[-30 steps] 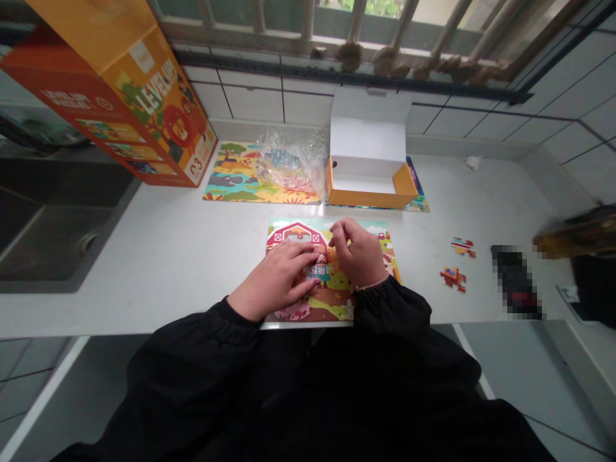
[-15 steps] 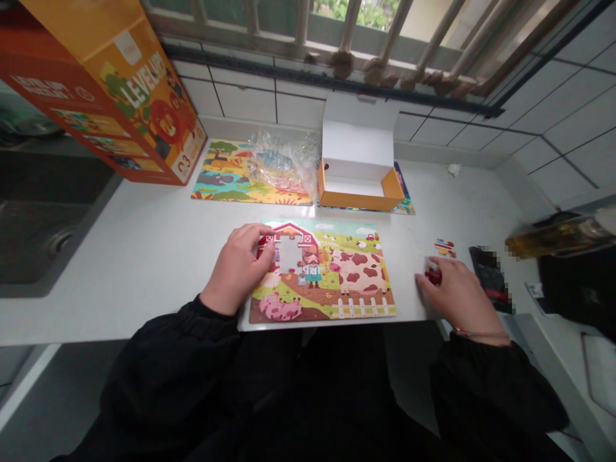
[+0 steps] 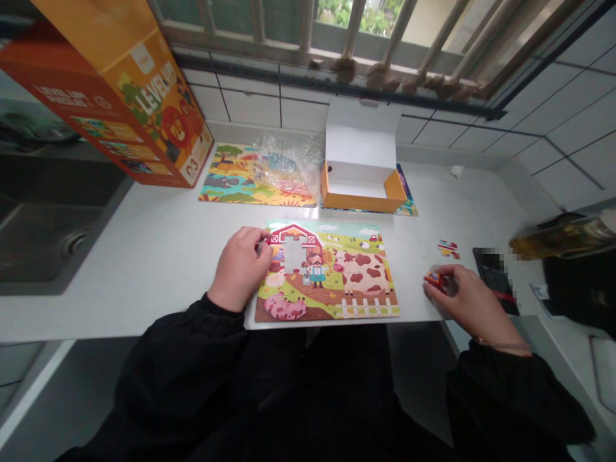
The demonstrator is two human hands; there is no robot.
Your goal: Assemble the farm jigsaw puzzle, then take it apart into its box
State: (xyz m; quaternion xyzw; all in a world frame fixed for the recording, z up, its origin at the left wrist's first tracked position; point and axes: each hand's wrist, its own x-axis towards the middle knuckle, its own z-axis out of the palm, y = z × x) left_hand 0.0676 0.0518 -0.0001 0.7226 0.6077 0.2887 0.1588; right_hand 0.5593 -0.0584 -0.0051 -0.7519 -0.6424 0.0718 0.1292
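Observation:
A farm-scene jigsaw puzzle [image 3: 337,276] lies flat at the near edge of the white counter [image 3: 158,256], with a white gap in its red barn. My left hand [image 3: 239,266] rests on the puzzle's left edge, fingers curled against it. To the right of the puzzle, my right hand [image 3: 464,301] pinches a small red puzzle piece [image 3: 433,279] on the counter. Another loose piece [image 3: 448,248] lies just beyond that hand.
An open orange-and-white box [image 3: 363,173] sits behind the puzzle, beside crumpled plastic wrap [image 3: 289,163] on another finished puzzle [image 3: 231,183]. A large orange puzzle carton [image 3: 120,96] stands back left over a sink [image 3: 43,231]. A dark blurred object [image 3: 495,276] lies right.
My right hand left the puzzle, moved right and pinched a loose red piece. My left hand slid to the puzzle's left edge, uncovering the barn gap.

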